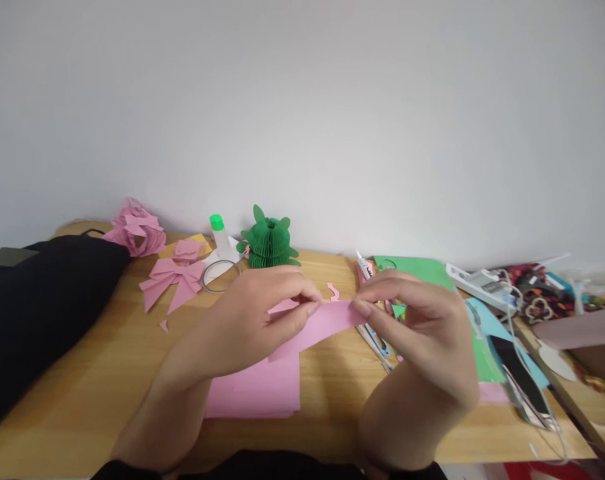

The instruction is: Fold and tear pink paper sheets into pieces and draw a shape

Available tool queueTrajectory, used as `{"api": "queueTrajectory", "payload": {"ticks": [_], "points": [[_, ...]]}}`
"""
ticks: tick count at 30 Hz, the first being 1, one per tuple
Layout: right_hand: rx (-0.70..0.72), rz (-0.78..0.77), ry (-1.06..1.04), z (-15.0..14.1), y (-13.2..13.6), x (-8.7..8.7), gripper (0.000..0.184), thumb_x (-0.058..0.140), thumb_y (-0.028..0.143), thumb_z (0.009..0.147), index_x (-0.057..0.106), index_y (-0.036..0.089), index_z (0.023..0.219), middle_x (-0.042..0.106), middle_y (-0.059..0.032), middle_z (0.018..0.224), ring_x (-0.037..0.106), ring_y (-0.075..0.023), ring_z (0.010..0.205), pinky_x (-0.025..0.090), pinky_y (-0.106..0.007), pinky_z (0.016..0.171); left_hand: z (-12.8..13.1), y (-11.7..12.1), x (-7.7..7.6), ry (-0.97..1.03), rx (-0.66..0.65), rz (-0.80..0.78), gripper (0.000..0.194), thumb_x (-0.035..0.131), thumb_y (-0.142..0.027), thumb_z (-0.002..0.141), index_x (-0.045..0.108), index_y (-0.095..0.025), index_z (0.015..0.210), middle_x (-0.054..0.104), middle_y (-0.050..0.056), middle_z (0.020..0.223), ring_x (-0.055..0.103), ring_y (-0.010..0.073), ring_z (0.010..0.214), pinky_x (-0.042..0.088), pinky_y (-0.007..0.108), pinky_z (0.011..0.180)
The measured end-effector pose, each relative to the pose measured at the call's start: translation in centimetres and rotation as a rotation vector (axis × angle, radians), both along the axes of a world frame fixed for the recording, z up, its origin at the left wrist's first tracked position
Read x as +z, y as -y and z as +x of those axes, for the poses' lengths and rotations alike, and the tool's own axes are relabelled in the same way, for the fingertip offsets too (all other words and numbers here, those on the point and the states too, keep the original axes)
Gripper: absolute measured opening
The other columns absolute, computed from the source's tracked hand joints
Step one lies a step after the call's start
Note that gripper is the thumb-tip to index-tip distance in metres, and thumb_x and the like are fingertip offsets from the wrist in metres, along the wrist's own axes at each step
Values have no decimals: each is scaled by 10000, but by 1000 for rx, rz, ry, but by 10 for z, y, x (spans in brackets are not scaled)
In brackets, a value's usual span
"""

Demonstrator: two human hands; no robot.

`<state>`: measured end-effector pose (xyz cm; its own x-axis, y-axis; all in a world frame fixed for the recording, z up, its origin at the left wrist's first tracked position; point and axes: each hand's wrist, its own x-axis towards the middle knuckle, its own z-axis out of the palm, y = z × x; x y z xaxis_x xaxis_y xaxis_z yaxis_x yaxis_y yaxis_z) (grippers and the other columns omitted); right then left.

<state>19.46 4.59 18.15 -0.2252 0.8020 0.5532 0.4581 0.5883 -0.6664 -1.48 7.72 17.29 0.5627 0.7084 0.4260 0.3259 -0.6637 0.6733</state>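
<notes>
A strip of pink paper (332, 323) is stretched between my two hands above the table. My left hand (262, 317) pinches its upper edge between thumb and fingers, covering part of the strip. At its right end, my right hand (422, 327) has a closed pinch on the corner. Below my left hand lies a stack of pink paper sheets (255, 393), partly hidden by the hand and wrist. A small curled pink scrap (333, 291) rests just behind the strip.
Pink paper bows (175, 280), a glue stick (218, 233) and a green honeycomb paper figure (270, 241) stand toward the wall. Black fabric (47, 313) covers the left side. On the right are green sheets (422, 270), a phone (520, 377) with a cable, and a white power strip (482, 287).
</notes>
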Motion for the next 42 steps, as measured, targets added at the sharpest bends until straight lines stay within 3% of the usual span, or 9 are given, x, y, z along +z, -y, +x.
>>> {"api": "queueTrajectory", "payload": {"ticks": [4,8,10,13,16,30,42], "points": [[-13,-19,-8,7,1,0,127,663,100,809,687,216,763,687,12,673,625,-129,629,492,-266,596,-6,-3,-5,-15,19,25,139,542,-120,867,638,-219,855,705,-65,855,633,82,774,460,187,706],[-147,7,-42,12,3,-1,140,659,103,815,669,215,732,660,23,659,595,-116,627,460,-256,585,-12,-7,-10,27,152,63,144,551,-102,846,623,-217,798,680,-68,791,622,84,745,462,192,693],[-138,20,-19,10,3,-1,138,657,100,816,666,212,736,664,24,665,598,-113,633,461,-253,592,-8,-7,-10,78,196,83,135,552,-105,853,632,-210,822,685,-53,804,625,92,760,467,198,709],[-59,22,31,2,2,-2,129,657,91,814,667,205,754,676,21,679,611,-113,641,475,-254,612,4,-2,-9,122,119,64,104,580,-147,866,657,-204,908,710,-25,888,642,112,838,478,214,757],[-36,24,36,-4,2,-2,131,659,81,812,669,202,763,679,18,687,614,-113,647,480,-256,620,15,3,-10,118,49,27,89,585,-161,882,661,-206,884,708,-39,841,637,94,791,469,198,718],[-104,0,-139,17,11,-3,146,671,96,813,703,236,785,666,-1,679,603,-153,644,446,-305,574,-9,1,-9,50,99,111,134,537,-103,861,589,-210,800,659,-62,798,602,82,748,446,206,699],[-50,32,-42,-8,8,0,131,660,92,815,677,218,783,678,16,690,624,-126,644,477,-270,590,12,8,-9,109,63,144,145,552,-168,910,657,-204,817,685,-35,745,607,101,697,462,235,669]]}}
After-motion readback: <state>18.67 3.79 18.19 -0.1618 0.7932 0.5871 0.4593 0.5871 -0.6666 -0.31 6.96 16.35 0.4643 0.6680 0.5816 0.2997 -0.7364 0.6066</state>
